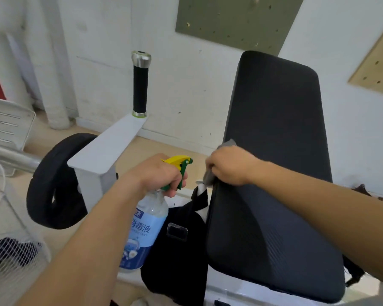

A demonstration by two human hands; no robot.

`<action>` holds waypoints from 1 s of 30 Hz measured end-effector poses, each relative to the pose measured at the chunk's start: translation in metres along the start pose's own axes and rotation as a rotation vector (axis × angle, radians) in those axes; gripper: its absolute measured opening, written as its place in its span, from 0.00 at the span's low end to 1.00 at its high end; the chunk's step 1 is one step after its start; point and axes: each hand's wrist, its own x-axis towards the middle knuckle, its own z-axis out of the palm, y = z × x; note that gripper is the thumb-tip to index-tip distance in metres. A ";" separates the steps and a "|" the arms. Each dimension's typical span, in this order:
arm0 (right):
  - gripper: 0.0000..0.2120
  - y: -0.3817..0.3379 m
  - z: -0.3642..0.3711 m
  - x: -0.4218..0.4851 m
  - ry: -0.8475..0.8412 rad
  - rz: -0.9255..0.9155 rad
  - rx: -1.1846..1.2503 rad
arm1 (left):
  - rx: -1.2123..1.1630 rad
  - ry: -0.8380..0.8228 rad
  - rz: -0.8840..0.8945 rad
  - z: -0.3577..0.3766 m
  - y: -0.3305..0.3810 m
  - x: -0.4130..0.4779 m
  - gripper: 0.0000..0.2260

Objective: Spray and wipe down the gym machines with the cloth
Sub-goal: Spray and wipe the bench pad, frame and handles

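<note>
A white wall (175, 85) with a green pegboard panel (237, 21) stands behind the gym machine, above a pale floor (164, 146). At far left sits a white wire fan guard (13, 255). Beside it is a black round roller pad (53, 184), fixed to the machine's white arm (111, 146), from which a black handle grip (140, 89) with a chrome cap rises upright. The left hand (161, 173) is curled round the neck of the spray bottle (146, 228), just under its yellow and green trigger (179, 163). A black bag (179, 250) hangs between the bottle and the seat. The right hand (228, 168) clutches the grey cloth (209, 177), fingers bent over it, against the left edge of the black padded seat (274, 151). A tan pegboard (378, 62) shows at far right.
</note>
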 end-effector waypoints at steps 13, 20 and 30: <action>0.18 0.083 -0.050 0.020 0.556 0.289 0.274 | -0.003 -0.111 -0.035 0.022 -0.019 0.000 0.10; 0.18 0.026 0.014 0.008 0.270 0.046 0.178 | 0.025 -0.105 -0.103 0.026 -0.019 -0.003 0.11; 0.09 -0.077 0.081 -0.098 0.114 -0.576 -0.072 | 0.046 0.009 -0.041 0.003 -0.021 -0.019 0.13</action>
